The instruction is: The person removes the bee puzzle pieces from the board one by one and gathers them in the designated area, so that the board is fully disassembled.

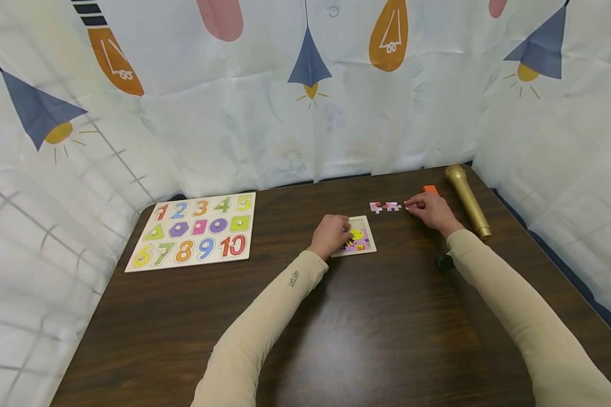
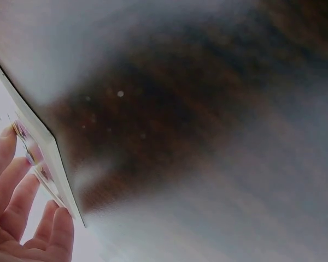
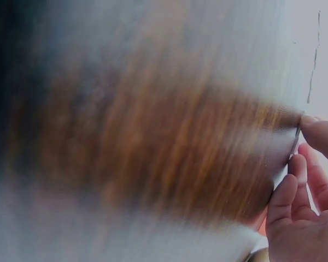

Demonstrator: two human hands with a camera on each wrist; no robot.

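A small square puzzle board (image 1: 371,240) with a pale frame and a yellow-and-pink picture lies mid-table. My left hand (image 1: 330,234) rests over its left part, fingertips touching the picture and frame; in the left wrist view the fingers (image 2: 22,202) reach along the board's edge. Beyond the board two pink jigsaw pieces lie side by side, one piece (image 1: 375,207) to the left and another piece (image 1: 392,207) beside it. To their right my right hand (image 1: 431,210) pinches a further jigsaw piece (image 1: 408,204), mostly covered by the fingertips. The right wrist view shows it only as a thin edge.
A number-and-shape peg board (image 1: 190,233) lies at the left. An orange block (image 1: 430,190) sits just behind my right hand, with a gold microphone (image 1: 468,200) along the right side. A dark green round object (image 1: 444,262) is partly under the right forearm. Patterned curtains surround the table.
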